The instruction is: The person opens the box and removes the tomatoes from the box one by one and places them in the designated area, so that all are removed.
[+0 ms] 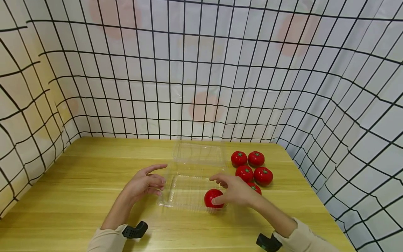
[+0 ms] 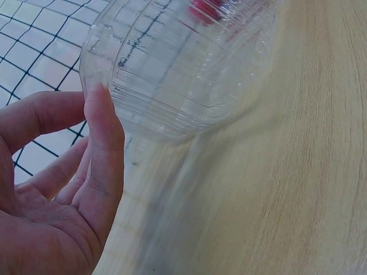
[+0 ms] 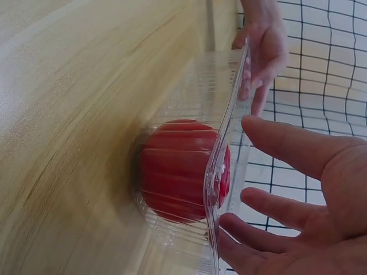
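Note:
A clear plastic clamshell container (image 1: 181, 205) stands on the table with its lid (image 1: 199, 154) folded back. One red tomato (image 3: 178, 172) sits in the front right corner of its base, seen through the ribbed wall in the right wrist view. Over that corner, my right hand (image 1: 237, 190) has its fingers spread above the tomato, with fingertips close to the rim and nothing gripped. At the container's left side is my left hand (image 1: 143, 183), its fingers loosely extended. In the left wrist view, fingertips (image 2: 98, 103) of that hand lie right at the rim.
Several more red tomatoes (image 1: 244, 173) are grouped on the table just right of the container, partly behind my right hand. The wooden table (image 1: 78, 189) is bounded at the back and sides by white sheeting with a black grid (image 1: 157, 84).

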A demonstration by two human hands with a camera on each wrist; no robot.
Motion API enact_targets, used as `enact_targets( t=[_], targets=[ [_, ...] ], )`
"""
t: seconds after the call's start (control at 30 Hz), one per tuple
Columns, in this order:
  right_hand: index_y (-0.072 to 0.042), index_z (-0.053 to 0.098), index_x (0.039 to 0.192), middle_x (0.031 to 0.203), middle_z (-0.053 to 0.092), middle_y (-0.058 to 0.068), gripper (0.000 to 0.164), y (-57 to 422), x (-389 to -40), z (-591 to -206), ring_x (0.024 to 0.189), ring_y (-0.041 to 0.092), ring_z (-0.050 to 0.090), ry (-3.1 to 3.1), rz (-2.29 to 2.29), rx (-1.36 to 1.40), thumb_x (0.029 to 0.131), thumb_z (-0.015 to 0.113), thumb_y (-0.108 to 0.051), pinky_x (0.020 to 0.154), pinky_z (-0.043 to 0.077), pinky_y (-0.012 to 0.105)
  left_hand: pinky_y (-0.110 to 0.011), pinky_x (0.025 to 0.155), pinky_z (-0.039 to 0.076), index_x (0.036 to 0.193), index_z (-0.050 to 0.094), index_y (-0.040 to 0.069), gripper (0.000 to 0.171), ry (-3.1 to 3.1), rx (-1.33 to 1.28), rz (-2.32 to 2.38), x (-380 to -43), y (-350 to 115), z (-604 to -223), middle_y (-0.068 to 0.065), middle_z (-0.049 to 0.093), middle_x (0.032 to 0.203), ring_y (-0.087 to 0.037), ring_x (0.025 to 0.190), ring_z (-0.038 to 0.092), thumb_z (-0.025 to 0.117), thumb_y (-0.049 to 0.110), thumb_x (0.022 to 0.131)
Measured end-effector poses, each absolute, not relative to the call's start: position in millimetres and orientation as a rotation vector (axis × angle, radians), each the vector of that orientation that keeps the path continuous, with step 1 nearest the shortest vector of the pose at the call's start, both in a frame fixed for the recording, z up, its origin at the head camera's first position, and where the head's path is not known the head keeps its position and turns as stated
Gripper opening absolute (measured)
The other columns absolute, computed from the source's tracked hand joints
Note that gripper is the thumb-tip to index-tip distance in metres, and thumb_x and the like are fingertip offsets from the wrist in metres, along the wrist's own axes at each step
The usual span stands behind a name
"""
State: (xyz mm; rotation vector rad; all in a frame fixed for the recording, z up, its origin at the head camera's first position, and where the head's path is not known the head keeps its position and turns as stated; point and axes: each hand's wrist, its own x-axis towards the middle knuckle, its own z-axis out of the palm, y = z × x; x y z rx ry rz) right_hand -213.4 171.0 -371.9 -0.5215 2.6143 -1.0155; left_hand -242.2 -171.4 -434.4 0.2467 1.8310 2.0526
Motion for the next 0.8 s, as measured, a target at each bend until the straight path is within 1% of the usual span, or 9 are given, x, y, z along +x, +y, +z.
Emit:
enact_targets(
  t=[0.2,0.3,0.5,0.67,0.8],
  targets=[
    [-0.007,0.061,0.136,0.139,0.061,0.015,0.066,167.7,-213.5,-373.1,0.127,0.042,0.055,2.578,-0.957,-0.59,0.077,0.088,-0.023,0.105,0.05,0.056,-0.029,0.064,0.062,0.158,0.027,0.0,0.074,1.829,0.246,2.052,-242.2,-170.9,-433.4,-0.006,0.07,0.091,-0.015,0.074,0.068,0.064,0.003,0.095],
    [-0.006,0.06,0.137,0.139,0.06,0.017,0.068,167.1,-213.5,-373.2,0.127,0.042,0.055,2.568,-0.935,-0.609,0.078,0.087,-0.023,0.105,0.05,0.057,-0.028,0.064,0.062,0.158,0.026,-0.001,0.074,1.824,0.246,2.053,-242.2,-170.9,-433.1,-0.005,0.07,0.09,-0.014,0.074,0.068,0.064,0.002,0.095],
    [-0.007,0.061,0.136,0.135,0.061,0.019,0.065,166.0,-214.7,-376.3,0.122,0.039,0.056,2.582,-0.883,-0.623,0.078,0.087,-0.022,0.101,0.052,0.056,-0.028,0.064,0.062,0.159,0.026,0.0,0.074,1.821,0.247,2.053,-242.1,-171.4,-432.9,-0.005,0.07,0.09,-0.014,0.073,0.068,0.064,0.002,0.095],
    [-0.009,0.062,0.136,0.135,0.06,0.018,0.064,164.2,-216.0,-378.8,0.124,0.038,0.055,2.571,-0.877,-0.59,0.077,0.087,-0.022,0.101,0.052,0.056,-0.028,0.063,0.062,0.159,0.026,0.0,0.074,1.818,0.249,2.054,-241.5,-171.4,-432.5,-0.005,0.07,0.09,-0.014,0.074,0.068,0.064,0.002,0.095],
    [-0.008,0.062,0.135,0.135,0.061,0.017,0.063,164.0,-217.3,-381.2,0.121,0.035,0.057,2.581,-0.853,-0.611,0.079,0.086,-0.022,0.098,0.055,0.053,-0.028,0.064,0.062,0.158,0.027,0.0,0.073,1.836,0.257,2.048,-240.8,-171.7,-432.9,-0.005,0.071,0.09,-0.014,0.075,0.068,0.064,0.003,0.095]
  ],
)
